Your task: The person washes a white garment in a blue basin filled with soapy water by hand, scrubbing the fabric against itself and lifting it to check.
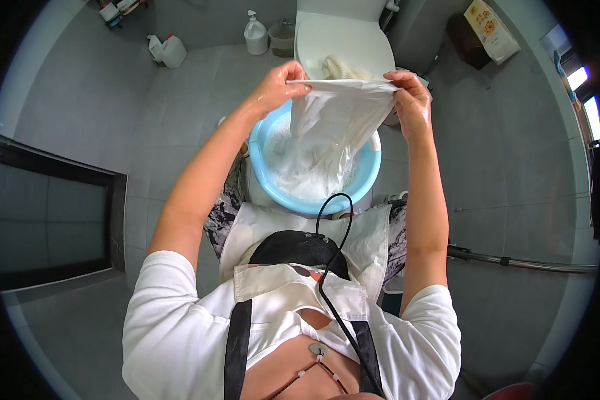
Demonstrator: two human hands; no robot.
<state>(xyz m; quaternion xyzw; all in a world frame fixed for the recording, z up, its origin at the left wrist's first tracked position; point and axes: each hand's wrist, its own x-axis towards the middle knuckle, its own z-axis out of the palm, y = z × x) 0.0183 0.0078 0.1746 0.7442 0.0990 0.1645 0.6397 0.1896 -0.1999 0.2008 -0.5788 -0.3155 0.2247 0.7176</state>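
Note:
A thin, wet white sheet hangs stretched between my hands; whether it is cloth or plastic I cannot tell. My left hand pinches its upper left corner between thumb and fingers. At the upper right corner, my right hand grips it the same way. The sheet's lower end droops into a light blue basin, where soapy water with white foam surrounds it. Part of the basin's far side is hidden behind the sheet.
Beyond the basin is a white toilet with a cream cloth on it. A white pump bottle and a small bucket stand beside it. White jugs sit farther left. A metal rail runs along the right.

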